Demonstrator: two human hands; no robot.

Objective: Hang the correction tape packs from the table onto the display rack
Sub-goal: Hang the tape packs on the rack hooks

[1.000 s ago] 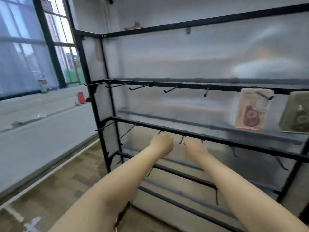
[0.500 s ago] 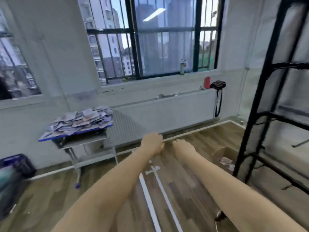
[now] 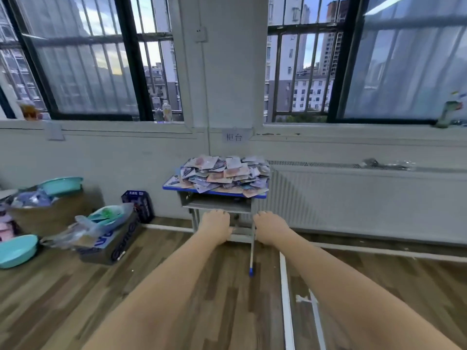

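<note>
A heap of correction tape packs [image 3: 222,175] covers a small blue-edged table [image 3: 174,186] that stands against the wall below the windows, straight ahead. Both arms reach forward at waist height. My left hand [image 3: 216,224] and my right hand [image 3: 269,227] hover in front of the table's lower shelf, some way short of it, fingers loosely curled and holding nothing. The display rack is out of view.
A white radiator [image 3: 366,200] runs along the wall right of the table. On the floor to the left lie a cardboard box [image 3: 113,241], teal basins [image 3: 17,251], a brown bin [image 3: 48,215] and a dark crate [image 3: 137,203]. White tape lines [image 3: 285,294] mark the wooden floor.
The view has swung left from the display rack, across the window wall, to face the table head on. The table is now nearer and centred. Both hands stay empty.
</note>
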